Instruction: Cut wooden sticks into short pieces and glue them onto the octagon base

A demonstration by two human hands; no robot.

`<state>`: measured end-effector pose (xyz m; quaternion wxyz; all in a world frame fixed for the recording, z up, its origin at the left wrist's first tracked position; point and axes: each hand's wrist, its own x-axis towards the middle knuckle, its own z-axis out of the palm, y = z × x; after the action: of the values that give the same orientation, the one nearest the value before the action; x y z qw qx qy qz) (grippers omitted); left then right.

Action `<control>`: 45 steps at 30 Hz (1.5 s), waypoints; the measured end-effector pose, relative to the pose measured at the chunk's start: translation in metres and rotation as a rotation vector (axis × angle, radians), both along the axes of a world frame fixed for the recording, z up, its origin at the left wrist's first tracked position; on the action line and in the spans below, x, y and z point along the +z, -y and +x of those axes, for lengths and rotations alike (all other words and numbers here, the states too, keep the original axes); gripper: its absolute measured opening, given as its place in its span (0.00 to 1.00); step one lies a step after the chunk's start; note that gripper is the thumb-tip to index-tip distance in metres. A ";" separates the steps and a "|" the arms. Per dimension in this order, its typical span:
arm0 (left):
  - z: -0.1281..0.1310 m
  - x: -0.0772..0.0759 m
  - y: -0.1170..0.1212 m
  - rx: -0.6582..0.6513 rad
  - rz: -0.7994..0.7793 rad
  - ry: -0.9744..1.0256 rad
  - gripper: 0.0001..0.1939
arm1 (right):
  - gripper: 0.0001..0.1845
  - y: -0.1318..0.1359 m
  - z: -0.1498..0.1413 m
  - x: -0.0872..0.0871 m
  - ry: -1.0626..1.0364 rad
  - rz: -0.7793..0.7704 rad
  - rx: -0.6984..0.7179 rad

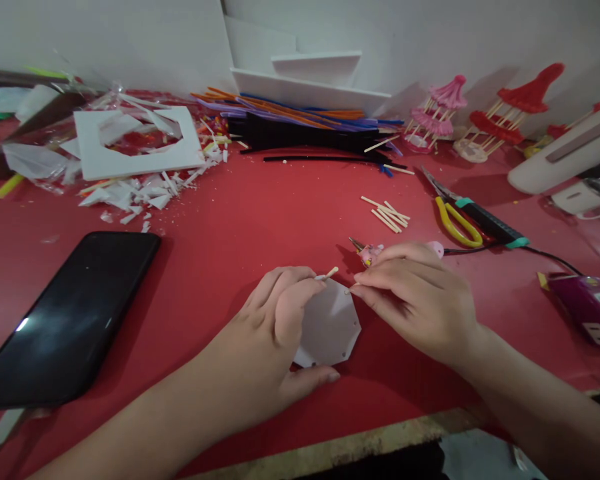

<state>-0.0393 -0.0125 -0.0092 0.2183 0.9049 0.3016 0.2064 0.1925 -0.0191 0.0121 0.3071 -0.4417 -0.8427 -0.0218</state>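
Note:
My left hand (287,320) is wrapped round the left side of a white many-sided foam board piece (330,327) with small holes near its edge. One short wooden stick (332,273) stands up at the piece's far edge, by my left fingers. My right hand (415,300) pinches another short stick between thumb and forefinger, its tip at a hole on the right side. Most of that stick is hidden by the fingers. Just behind my right hand lies a pink glue gun (367,253) with a metal nozzle, partly covered. Several loose sticks (389,215) lie beyond it.
A black phone (70,313) lies at left. Foam scraps and a cut-out board (93,150) sit behind it. Pipe cleaners (305,137) are piled at the back. Yellow-handled pliers (457,223), a black-and-teal tool (493,223), a cord and a purple power strip (583,303) lie right.

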 end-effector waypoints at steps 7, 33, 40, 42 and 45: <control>0.000 -0.001 -0.001 0.011 0.000 0.000 0.40 | 0.09 -0.002 0.005 0.001 -0.037 -0.061 0.055; 0.001 0.001 -0.001 0.022 -0.047 0.015 0.42 | 0.04 0.002 0.002 0.007 0.019 -0.020 0.031; 0.001 0.001 -0.001 0.016 -0.047 -0.002 0.42 | 0.03 0.003 0.002 0.006 0.025 -0.021 0.019; 0.001 0.001 0.000 0.013 -0.044 -0.007 0.42 | 0.03 0.003 0.002 0.006 0.032 -0.018 0.016; 0.000 0.001 -0.001 0.011 -0.033 -0.018 0.42 | 0.02 0.002 0.002 0.007 0.045 -0.012 0.012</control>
<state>-0.0388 -0.0119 -0.0078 0.2292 0.9014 0.3116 0.1944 0.1946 -0.0214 0.0190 0.2857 -0.4378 -0.8521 -0.0250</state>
